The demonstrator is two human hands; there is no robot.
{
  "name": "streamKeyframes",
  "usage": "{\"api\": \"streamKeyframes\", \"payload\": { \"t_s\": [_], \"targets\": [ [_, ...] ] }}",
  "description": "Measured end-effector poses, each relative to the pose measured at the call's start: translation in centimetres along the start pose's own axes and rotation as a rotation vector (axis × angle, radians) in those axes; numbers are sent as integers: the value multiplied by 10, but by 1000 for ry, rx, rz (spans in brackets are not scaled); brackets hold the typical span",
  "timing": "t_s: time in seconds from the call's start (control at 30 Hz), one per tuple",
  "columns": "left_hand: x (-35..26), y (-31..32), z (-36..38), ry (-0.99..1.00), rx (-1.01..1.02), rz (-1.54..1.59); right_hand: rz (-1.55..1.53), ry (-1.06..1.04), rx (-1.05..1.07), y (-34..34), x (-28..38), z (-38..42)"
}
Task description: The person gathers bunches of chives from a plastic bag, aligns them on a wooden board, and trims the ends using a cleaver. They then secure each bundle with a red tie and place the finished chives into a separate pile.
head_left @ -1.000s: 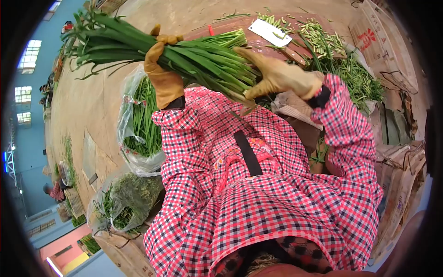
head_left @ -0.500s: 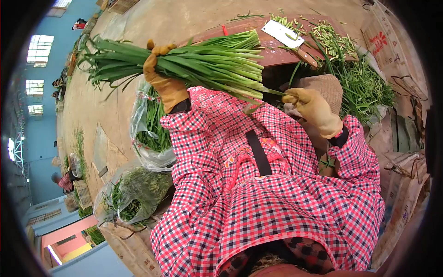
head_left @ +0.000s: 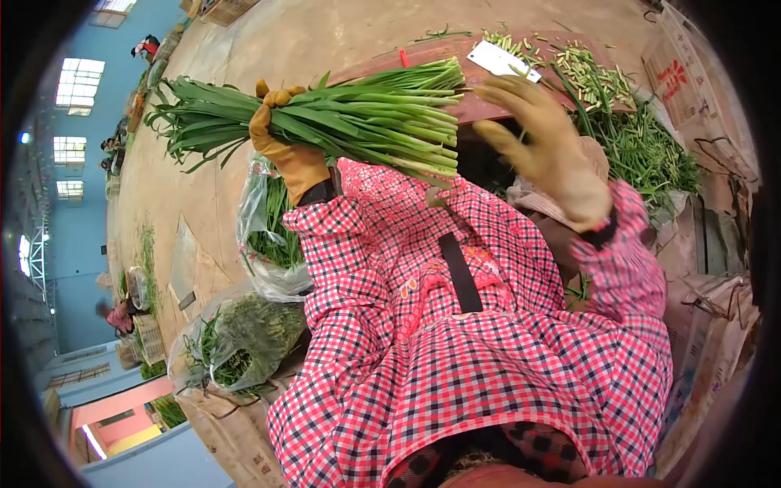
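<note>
My left hand (head_left: 285,146), in an orange-tan glove, is wrapped round a thick bunch of garlic chives (head_left: 366,110). The bunch lies sideways in front of my chest, leafy ends to the left and pale stem ends to the right. My right hand (head_left: 549,150), in a paler glove, is raised just right of the stem ends, with thumb and fingers apart and nothing visible in it. It is somewhat blurred. Beyond its fingertips rests a cleaver (head_left: 500,61) on the red board (head_left: 390,61). The cleaver's handle is hidden behind the hand.
Cut stem pieces (head_left: 590,73) are scattered on the board. A heap of green trimmings (head_left: 651,154) lies to the right, near a cardboard box (head_left: 671,77). At my left stand clear plastic bags of greens (head_left: 260,333). Another person (head_left: 120,317) is far off at left.
My right hand has let go of a thin leaf at the stem ends, opened and risen toward the board. The left hand still grips the bunch, almost unmoved.
</note>
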State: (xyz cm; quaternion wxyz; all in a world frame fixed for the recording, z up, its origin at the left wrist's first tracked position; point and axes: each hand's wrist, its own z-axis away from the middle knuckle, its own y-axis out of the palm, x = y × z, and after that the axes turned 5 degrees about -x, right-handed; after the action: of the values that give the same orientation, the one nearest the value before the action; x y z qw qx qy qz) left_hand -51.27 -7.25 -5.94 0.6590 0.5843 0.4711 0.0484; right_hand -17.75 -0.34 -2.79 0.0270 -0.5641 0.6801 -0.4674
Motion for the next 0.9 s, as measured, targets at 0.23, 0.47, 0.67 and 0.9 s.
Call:
{"api": "streamKeyframes", "payload": {
  "t_s": [0.23,0.47,0.67,0.9],
  "targets": [
    [13,-12,10,-24,-18,5,-567,57,-141,98,11,-34],
    [-11,-46,1,4,-167,120,-1188,586,-49,46,-63,0],
    [-5,-61,4,338,-304,-251,-771,546,361,62,-20,35],
    [12,-77,16,385,-331,-165,-1069,890,204,113,26,45]
  ]
}}
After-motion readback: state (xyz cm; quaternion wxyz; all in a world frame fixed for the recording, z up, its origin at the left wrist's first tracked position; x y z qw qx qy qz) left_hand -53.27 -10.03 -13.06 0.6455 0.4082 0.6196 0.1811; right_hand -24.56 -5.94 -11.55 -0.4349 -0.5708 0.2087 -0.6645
